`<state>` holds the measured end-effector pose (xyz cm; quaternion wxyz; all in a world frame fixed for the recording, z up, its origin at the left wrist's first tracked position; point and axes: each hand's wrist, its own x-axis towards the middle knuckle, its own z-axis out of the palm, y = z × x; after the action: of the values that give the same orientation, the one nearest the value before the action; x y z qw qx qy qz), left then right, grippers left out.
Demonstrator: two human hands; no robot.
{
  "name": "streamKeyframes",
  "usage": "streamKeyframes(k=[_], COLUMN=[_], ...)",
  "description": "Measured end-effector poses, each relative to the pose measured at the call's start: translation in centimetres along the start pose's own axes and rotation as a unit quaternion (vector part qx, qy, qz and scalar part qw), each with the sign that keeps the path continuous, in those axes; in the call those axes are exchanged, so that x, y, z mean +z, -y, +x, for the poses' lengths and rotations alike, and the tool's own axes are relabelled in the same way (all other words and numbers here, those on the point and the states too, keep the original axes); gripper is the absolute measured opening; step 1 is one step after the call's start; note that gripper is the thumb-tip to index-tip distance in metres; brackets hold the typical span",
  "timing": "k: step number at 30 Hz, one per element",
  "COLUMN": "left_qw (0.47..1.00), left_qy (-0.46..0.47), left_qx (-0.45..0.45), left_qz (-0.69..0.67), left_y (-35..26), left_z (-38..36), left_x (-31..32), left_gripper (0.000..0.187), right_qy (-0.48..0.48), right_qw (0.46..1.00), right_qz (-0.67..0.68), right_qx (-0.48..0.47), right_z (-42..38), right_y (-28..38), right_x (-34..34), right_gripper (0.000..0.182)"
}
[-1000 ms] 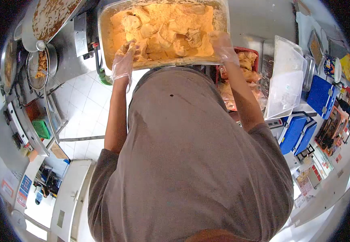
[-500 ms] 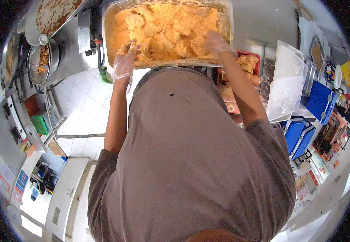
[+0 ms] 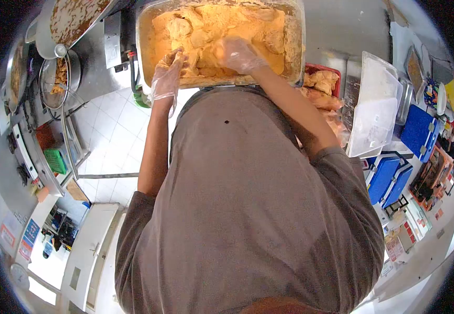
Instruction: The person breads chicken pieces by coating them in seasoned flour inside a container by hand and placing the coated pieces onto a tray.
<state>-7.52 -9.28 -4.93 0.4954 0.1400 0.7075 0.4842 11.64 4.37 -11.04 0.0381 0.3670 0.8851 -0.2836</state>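
A large clear rectangular tub point(image 3: 299, 47) holds orange-yellow flour with several coated chicken pieces point(image 3: 181, 26) in it. My left hand point(image 3: 167, 73), in a clear plastic glove, is at the tub's near left corner. Its floury fingers are curled together, and whatever they hold, if anything, is hidden. My right hand point(image 3: 240, 55), gloved too, is over the middle of the flour, low among the pieces. Motion smears its fingers, so their grip cannot be made out.
Right of the tub, a red tray point(image 3: 337, 78) holds uncoated chicken pieces point(image 3: 321, 82), beside a translucent plastic container point(image 3: 376, 104). Blue cool boxes point(image 3: 389, 178) stand farther right. On the left are a wire strainer point(image 3: 54, 83) with fried pieces and a metal counter point(image 3: 93, 68).
My right hand has swept left from the tub's right side to the middle of the flour. My left hand has stayed at the near left corner. The view has shifted slightly.
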Motion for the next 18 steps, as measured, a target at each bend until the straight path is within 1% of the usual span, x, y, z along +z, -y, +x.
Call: streamKeyframes(k=[1,4,6,7,8,10,11,12,13,14,16,17,18], left_qw=[1.000,1.000,1.000,1.000,0.999,0.998,0.999,0.999,0.999,0.999,0.998,0.999,0.999], left_qy=[-0.002,0.008,-0.005,-0.013,-0.007,0.007,0.006,0.006,0.006,0.007,0.008,0.004,0.001], left_qx=[0.004,0.000,-0.006,-0.009,-0.004,0.007,0.003,-0.001,-0.004,0.007,0.028,0.017,0.005], left_qz=[-0.006,-0.025,0.008,0.024,0.034,0.054,0.054,0.053,0.051,0.050,0.049,0.050,0.052], left_y=[0.2,1.3,1.3,1.3,1.4,1.5,1.4,1.3,1.2,1.7,2.9,2.4,1.6], left_z=[0.3,1.0,0.9,0.9,0.7,0.3,0.1,-0.1,-0.1,0.3,1.2,1.1,0.8], left_x=[-0.1,-0.7,-0.7,-0.7,-0.8,-0.8,-0.8,-0.7,-0.5,-0.6,-1.1,-0.8,-0.5], left_gripper=[0.032,0.031,0.031,0.031,0.033,0.037,0.036,0.036,0.035,0.034,0.032,0.033,0.033], right_qy=[0.045,0.052,0.093,0.090,0.086,0.029,0.015,-0.001,-0.017,-0.013,-0.006,-0.053,-0.101], right_qw=[0.998,0.994,0.995,0.994,0.991,0.979,0.944,0.891,0.821,0.867,0.933,0.932,0.928], right_qz=[0.030,-0.040,0.028,0.059,0.090,0.146,0.273,0.394,0.507,0.421,0.239,0.248,0.257], right_qx=[0.016,-0.082,-0.025,0.011,0.046,0.136,0.183,0.225,0.264,0.267,0.268,0.258,0.248], right_z=[0.2,-1.6,-2.4,-2.7,-2.9,-3.4,-4.0,-4.7,-5.2,-5.9,-7.5,-7.8,-8.4], right_y=[0.1,-3.0,-4.6,-5.2,-5.8,-7.3,-8.5,-9.7,-11.0,-10.9,-9.9,-13.5,-19.3], right_x=[-0.6,0.0,-1.3,-1.9,-2.5,-3.3,-3.1,-2.7,-2.4,-3.5,-6.6,-4.6,-0.5], right_gripper=[0.034,0.037,0.039,0.039,0.039,0.038,0.038,0.040,0.042,0.041,0.039,0.036,0.034])
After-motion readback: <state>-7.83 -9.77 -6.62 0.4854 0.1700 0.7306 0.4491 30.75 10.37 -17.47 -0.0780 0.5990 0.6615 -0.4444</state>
